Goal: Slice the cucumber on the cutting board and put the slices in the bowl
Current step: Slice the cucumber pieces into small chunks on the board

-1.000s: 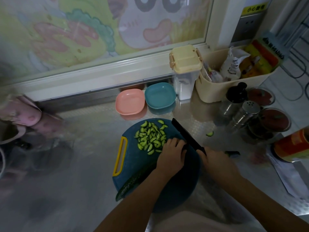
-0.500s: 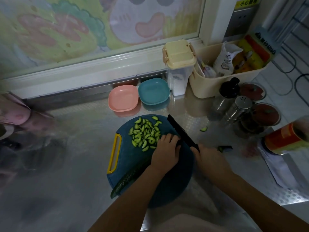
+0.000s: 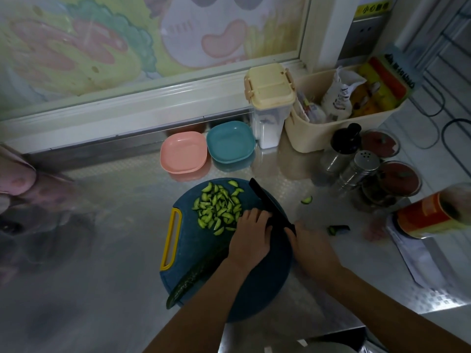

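A round dark-blue cutting board [image 3: 193, 245] with a yellow handle lies on the steel counter. A long dark cucumber [image 3: 196, 273] lies slantwise on it. My left hand [image 3: 251, 240] holds the cucumber's upper end down with curled fingers. My right hand [image 3: 312, 248] grips the handle of a black knife [image 3: 267, 202], whose blade rests right against my left fingertips. A heap of pale green slices [image 3: 219, 207] lies on the far part of the board. A pink bowl [image 3: 183, 152] and a teal bowl [image 3: 230, 141] stand empty behind the board.
Two stray cucumber bits lie on the counter, a green slice [image 3: 306, 200] and a dark end piece [image 3: 337, 229]. Jars and shakers [image 3: 362, 166], a beige basket [image 3: 339, 128], a lidded container [image 3: 269, 103] and an orange can [image 3: 430, 215] crowd the right side.
The camera view shifted a little. Both hands and the knife stay at the same place on the cucumber, with no clear change in the slice heap.
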